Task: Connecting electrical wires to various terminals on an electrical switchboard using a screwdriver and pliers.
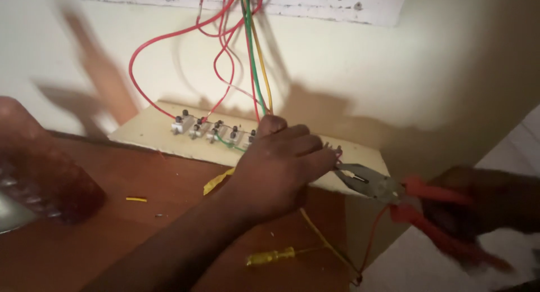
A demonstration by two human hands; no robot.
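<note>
So the left hand (281,168) is resting on the cream switch board (152,132) at the back edge of the counter (112,224), fingers curled and pinching a small wire end (338,153). The right hand (489,205) is wrapped tight round the orange handles of the pliers (382,185), whose tips sit right at those fingertips. A yellow screwdriver (271,257) lies near the counter's front edge.

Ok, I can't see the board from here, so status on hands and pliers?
Left hand on cream switch board. Right hand gripping orange-handled pliers, jaws at board's wire ends. Loose wires above.
</note>
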